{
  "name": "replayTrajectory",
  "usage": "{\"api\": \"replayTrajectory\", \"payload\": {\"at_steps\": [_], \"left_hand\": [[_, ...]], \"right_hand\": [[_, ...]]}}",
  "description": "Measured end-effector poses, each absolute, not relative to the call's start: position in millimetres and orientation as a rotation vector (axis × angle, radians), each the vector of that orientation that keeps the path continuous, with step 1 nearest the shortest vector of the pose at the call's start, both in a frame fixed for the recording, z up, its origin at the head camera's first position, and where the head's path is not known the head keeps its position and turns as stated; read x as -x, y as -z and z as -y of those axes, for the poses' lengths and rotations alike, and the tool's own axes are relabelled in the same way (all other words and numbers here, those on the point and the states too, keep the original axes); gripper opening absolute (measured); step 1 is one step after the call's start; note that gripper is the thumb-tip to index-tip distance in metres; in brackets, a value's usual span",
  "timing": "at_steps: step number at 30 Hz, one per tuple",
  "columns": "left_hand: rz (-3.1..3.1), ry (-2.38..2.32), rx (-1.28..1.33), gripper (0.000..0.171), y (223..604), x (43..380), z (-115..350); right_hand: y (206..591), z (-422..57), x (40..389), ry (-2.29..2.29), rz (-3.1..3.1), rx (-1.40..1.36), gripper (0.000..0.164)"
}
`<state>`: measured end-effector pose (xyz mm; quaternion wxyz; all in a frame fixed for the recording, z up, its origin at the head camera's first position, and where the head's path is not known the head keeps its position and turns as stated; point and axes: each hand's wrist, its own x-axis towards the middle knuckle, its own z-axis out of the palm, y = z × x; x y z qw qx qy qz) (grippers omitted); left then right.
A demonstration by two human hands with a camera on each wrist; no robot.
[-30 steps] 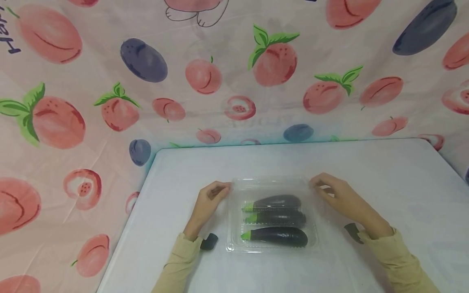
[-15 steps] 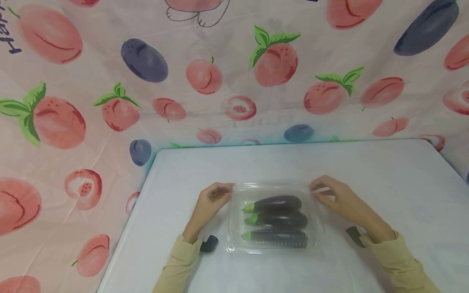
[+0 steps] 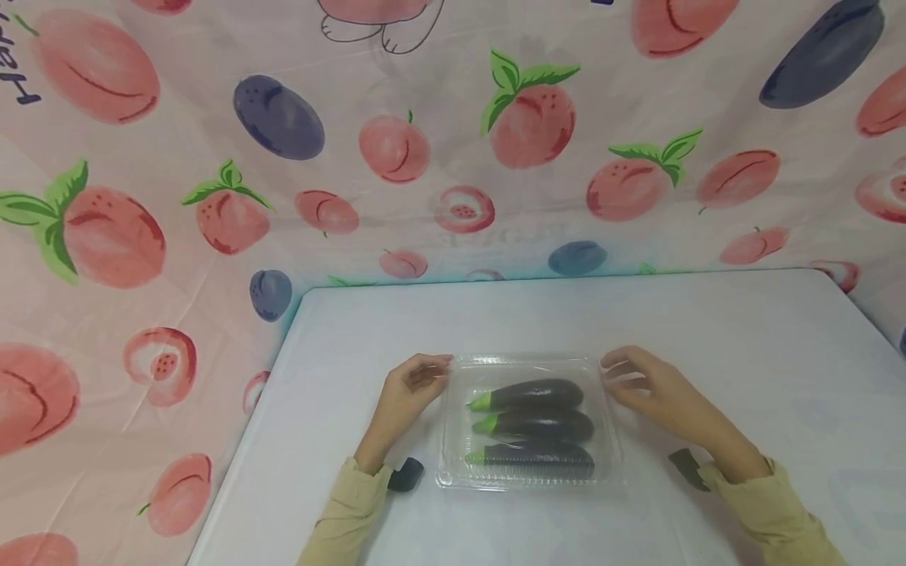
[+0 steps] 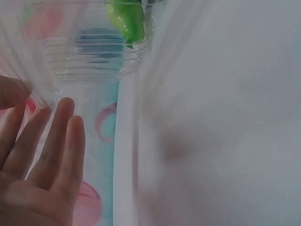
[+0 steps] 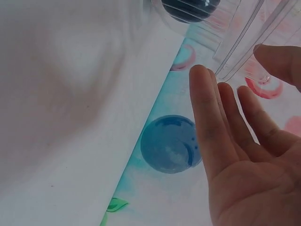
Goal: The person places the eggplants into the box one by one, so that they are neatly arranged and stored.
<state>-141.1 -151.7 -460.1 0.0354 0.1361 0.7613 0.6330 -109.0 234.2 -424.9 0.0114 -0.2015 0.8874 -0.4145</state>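
A clear plastic clamshell container [image 3: 460, 464] stands on the white table with its lid over three dark eggplants with green stem ends: a far one [image 3: 545, 391], a middle one [image 3: 552, 425] and a near one [image 3: 541, 457]. My left hand [image 3: 406, 389] pinches the container's far left corner; in the left wrist view the thumb [image 4: 13, 92] lies over the rim, fingers behind it. At the far right corner is my right hand [image 3: 654, 385]. Its fingers [image 5: 204, 101] are fairly straight beside the rim, and the thumb [image 5: 280, 63] stands apart from them near the lid edge.
The white table [image 3: 743, 330] ends at a fruit-print cloth [image 3: 340, 141] hanging behind and on the left. A dark wrist camera piece [image 3: 406, 475] sits by the left cuff, another dark piece [image 3: 686, 469] by the right cuff.
The lid's far edge has come down slightly, and the ridged glare has shifted from the far eggplants to the near one. My right hand has slid a little nearer and rightward.
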Motion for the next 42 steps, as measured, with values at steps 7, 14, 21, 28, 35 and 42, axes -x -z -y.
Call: {"api": "replayTrajectory", "payload": {"at_steps": [7,14,21,28,35,42], "left_hand": [[-2.353,-1.974,-0.427,0.024,463,138,151],[-2.390,-1.991,-0.381,0.027,462,134,149],[-2.452,-2.001,-0.327,0.024,465,133,146],[-2.527,-1.938,-0.280,0.028,460,128,143],[-2.528,-1.883,-0.266,0.042,459,119,147],[-2.505,-1.813,-0.232,0.041,456,108,152]], "right_hand": [[426,-236,105,1.284,-2.736,0.577,0.035],[429,-240,104,1.327,-2.629,0.531,0.042],[432,-242,105,1.438,-2.489,0.490,0.046],[433,-240,104,1.576,-2.375,0.433,0.048],[434,-238,103,1.627,-2.335,0.397,0.049],[435,-237,104,1.625,-2.348,0.383,0.049]]}}
